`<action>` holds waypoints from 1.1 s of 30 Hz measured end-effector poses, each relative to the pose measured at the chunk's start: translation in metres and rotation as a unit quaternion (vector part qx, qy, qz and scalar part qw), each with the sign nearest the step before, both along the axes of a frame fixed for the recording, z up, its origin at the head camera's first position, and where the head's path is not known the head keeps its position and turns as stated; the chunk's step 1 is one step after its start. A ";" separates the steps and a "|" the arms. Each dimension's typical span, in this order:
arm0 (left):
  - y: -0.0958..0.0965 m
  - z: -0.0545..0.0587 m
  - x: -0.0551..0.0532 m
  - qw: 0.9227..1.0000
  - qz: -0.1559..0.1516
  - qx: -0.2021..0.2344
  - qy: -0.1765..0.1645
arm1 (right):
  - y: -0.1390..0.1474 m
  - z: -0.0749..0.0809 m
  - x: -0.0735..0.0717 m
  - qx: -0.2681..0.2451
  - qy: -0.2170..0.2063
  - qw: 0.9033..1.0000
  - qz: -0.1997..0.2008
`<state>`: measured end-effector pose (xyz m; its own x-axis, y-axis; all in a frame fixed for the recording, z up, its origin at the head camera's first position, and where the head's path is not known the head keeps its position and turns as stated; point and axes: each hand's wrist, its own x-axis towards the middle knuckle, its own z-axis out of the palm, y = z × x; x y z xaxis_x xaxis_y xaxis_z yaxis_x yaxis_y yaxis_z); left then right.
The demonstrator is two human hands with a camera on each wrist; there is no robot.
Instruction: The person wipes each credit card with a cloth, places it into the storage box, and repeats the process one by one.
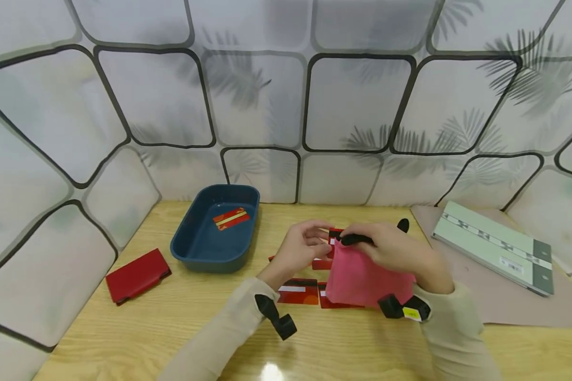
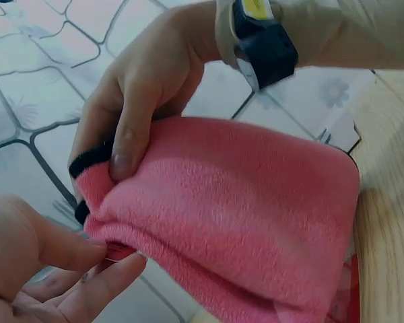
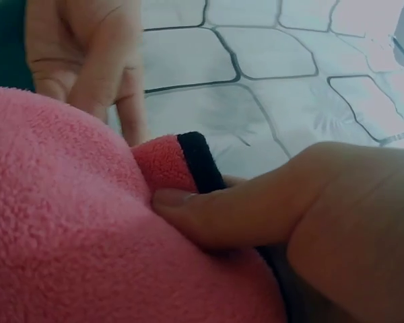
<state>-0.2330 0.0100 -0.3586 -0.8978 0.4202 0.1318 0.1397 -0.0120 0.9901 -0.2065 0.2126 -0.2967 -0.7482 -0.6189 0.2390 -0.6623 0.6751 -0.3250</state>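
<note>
Pink fleece with black edging made up the cloth [image 1: 369, 275] that your right hand [image 1: 393, 246] pinched by its border above the wooden table [image 1: 124, 338]. Your left hand [image 1: 300, 246] had thumb and fingertip narrowed on a red card-like sliver [image 2: 118, 252], mostly hidden by the fleece. Around and beneath your hands, red cards with black and white stripes [image 1: 297, 291] lay flat on the wood; the cloth stood in the way of some, and your left hand partly masked others. Off to your left lay a dark red, flat rectangular wallet [image 1: 135, 276], near the deep blue, round-cornered tray [image 1: 205, 241]. Inside that tray rested one red card with a gold band [image 1: 231, 218], slanted toward the far end. Well apart on your right, a pale green book-like item with a dark end [image 1: 493, 248] sat on a greyish-pink mat [image 1: 450, 264]. Behind everything rose a white wall covering [image 1: 262, 100], patterned with rounded black and grey outlines and grey fronds.
</note>
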 end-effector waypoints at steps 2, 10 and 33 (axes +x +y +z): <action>0.000 0.000 0.000 1.000 -0.005 0.003 -0.002 | -0.002 0.000 0.000 0.007 -0.006 1.000 -0.006; -0.002 0.005 0.001 1.000 -0.016 -0.003 -0.004 | -0.005 0.000 -0.002 0.013 0.013 1.000 0.006; 0.001 0.014 0.011 0.999 -0.036 0.004 -0.027 | 0.003 0.007 0.005 0.017 0.017 1.000 -0.017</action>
